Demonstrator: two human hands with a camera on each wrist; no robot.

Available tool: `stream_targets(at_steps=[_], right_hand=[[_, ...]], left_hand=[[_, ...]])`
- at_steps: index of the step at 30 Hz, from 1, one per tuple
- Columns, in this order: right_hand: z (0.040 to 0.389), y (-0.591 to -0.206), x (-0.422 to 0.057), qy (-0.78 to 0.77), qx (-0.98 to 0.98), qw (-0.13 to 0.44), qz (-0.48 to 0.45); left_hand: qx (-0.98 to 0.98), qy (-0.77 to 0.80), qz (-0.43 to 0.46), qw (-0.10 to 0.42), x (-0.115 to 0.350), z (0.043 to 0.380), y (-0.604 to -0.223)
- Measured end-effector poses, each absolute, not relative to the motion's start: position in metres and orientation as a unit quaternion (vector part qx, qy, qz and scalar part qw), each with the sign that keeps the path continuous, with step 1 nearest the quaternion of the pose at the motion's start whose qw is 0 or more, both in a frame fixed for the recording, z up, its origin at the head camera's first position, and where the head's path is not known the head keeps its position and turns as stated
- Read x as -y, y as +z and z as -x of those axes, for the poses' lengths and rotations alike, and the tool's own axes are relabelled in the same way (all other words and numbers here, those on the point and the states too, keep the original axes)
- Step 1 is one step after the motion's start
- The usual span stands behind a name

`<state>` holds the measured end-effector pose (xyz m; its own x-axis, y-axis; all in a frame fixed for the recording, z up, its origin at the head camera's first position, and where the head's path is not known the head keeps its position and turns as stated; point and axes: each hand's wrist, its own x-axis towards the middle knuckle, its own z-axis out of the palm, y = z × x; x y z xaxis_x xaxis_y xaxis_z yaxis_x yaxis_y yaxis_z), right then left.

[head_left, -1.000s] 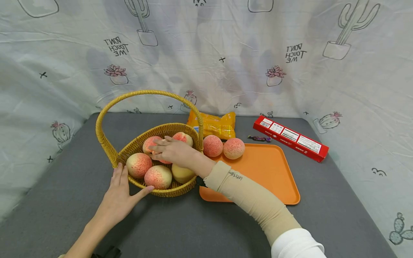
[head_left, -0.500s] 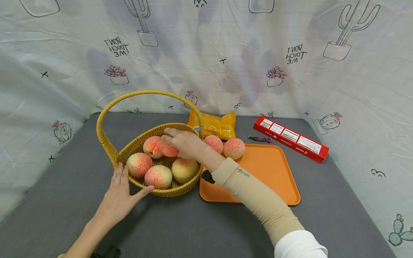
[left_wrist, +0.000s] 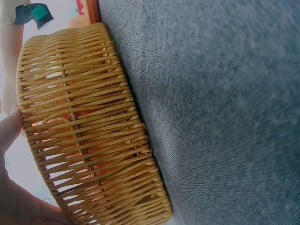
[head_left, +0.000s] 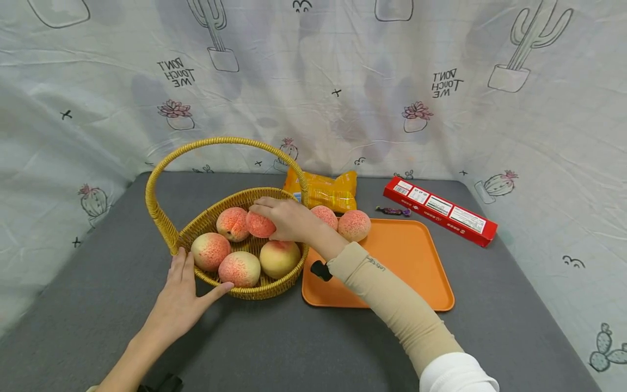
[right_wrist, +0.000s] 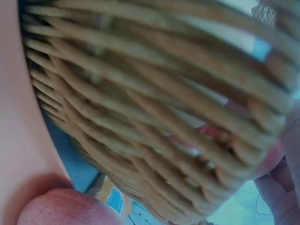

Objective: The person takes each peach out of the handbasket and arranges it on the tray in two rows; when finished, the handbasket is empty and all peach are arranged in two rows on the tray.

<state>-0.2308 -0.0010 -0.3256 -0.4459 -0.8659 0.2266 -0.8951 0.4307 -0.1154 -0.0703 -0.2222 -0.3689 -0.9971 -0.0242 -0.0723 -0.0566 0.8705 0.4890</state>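
A yellow woven basket (head_left: pixel 257 294) with a tall arched handle stands left of centre. Inside lie several peaches, among them a pale yellow one (head_left: pixel 280 259) at the right and a pink-speckled one (head_left: pixel 239 269) at the front. My right hand (head_left: pixel 289 218) reaches over the basket's right rim from above and grips a pink peach (head_left: pixel 260 225), its curled fingers covering part of it. My left hand (head_left: pixel 178 305) rests against the basket's near left side, fingers straight by the handle's base, thumb laid on the front rim. In the left wrist view, the thumb (left_wrist: pixel 11 126) touches the rim.
Right of the basket is an orange tray (head_left: pixel 397 267), with two peaches (head_left: pixel 355 226) at its far left corner. Behind it lie an orange snack packet (head_left: pixel 330 190), a small purple-wrapped candy (head_left: pixel 393 211) and a long red box (head_left: pixel 441 211). A patterned cloth (head_left: pixel 343 109) hangs behind the table.
My right hand has drawn back rightward from over the middle peaches, and its fingers have curled round a pink peach. The left hand and basket have stayed in place.
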Motion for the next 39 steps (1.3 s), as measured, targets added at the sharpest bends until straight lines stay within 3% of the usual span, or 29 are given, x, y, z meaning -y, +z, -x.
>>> stream_targets(at_steps=[11, 27, 39], right_hand=[[0.214, -0.332, -0.022, 0.260, 0.828, 0.094, -0.487], [0.199, -0.333, -0.068, 0.542, 0.747, 0.052, -0.381], [0.193, -0.332, -0.105, 0.619, 0.707, 0.060, -0.336]], left_hand=[[-0.967, 0.252, 0.020, 0.031, 0.222, 0.070, -0.370], [-0.966, 0.256, 0.019, 0.031, 0.222, 0.071, -0.370], [-0.966, 0.256, 0.020, 0.034, 0.222, 0.070, -0.369]])
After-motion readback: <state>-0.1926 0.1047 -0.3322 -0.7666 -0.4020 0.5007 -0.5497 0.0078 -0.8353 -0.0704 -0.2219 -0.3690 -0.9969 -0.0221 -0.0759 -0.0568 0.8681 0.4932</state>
